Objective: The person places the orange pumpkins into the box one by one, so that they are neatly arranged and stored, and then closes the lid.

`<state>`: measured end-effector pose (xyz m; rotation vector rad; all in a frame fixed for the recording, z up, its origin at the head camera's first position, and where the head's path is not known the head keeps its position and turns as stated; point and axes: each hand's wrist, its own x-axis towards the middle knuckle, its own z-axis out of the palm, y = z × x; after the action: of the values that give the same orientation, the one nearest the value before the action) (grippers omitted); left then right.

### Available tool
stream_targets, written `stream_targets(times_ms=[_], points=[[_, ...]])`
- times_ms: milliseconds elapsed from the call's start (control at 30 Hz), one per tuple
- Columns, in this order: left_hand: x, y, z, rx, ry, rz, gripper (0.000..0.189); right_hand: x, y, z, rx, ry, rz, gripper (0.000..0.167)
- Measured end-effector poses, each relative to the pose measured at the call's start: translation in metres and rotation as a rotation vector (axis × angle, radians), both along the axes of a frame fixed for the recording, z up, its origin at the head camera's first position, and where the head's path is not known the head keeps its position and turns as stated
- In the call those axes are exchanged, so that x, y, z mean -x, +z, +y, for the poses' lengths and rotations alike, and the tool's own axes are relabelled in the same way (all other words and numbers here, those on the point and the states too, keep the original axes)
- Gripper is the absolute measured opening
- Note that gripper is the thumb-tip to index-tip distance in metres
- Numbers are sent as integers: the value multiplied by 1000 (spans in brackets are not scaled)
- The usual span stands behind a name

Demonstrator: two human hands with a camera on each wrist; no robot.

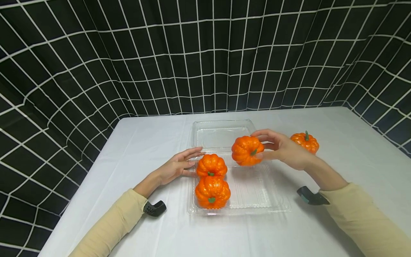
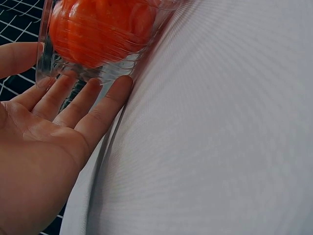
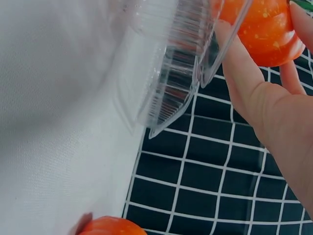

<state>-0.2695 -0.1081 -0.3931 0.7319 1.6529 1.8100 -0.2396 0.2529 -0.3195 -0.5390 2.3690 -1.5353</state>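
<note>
My right hand (image 1: 285, 151) grips a small orange toy pumpkin (image 1: 244, 150) with a green stem, thumb on one side and fingers on the other. That pumpkin is up over the back part of a clear plastic clamshell box (image 1: 253, 187). Two more orange pumpkins, a rear one (image 1: 212, 166) and a front one (image 1: 212, 194), sit one behind the other along the box's left side. Beside that side is my left hand (image 1: 176, 166), its fingers extended; in the left wrist view the fingertips (image 2: 120, 88) are at the clear wall.
The box's clear lid (image 1: 221, 135) lies folded back behind it. To the right, partly behind my right forearm, another orange pumpkin (image 1: 305, 141) stands on the white-covered table (image 1: 144, 135). Black curtains with a white grid (image 1: 205, 60) surround the table's back and sides.
</note>
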Motion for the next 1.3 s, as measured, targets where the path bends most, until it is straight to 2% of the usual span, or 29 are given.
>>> stream_targets(times_ms=[267,600,733,967,1300], points=[[0,0,0,3,4,-7,61,-1,-3,-6,-18,50,34,57],[0,0,0,10,16,-17,61,-10,-5,-15,-33,90,65,54],[0,0,0,13,14,-13,61,-12,-7,-19,-59,82,73,53],[-1,1,0,13,8,-11,59,-19,-8,-27,-107,18,75,53],[-1,0,0,2,7,-5,60,-30,-4,-33,-231,-10,170,54]])
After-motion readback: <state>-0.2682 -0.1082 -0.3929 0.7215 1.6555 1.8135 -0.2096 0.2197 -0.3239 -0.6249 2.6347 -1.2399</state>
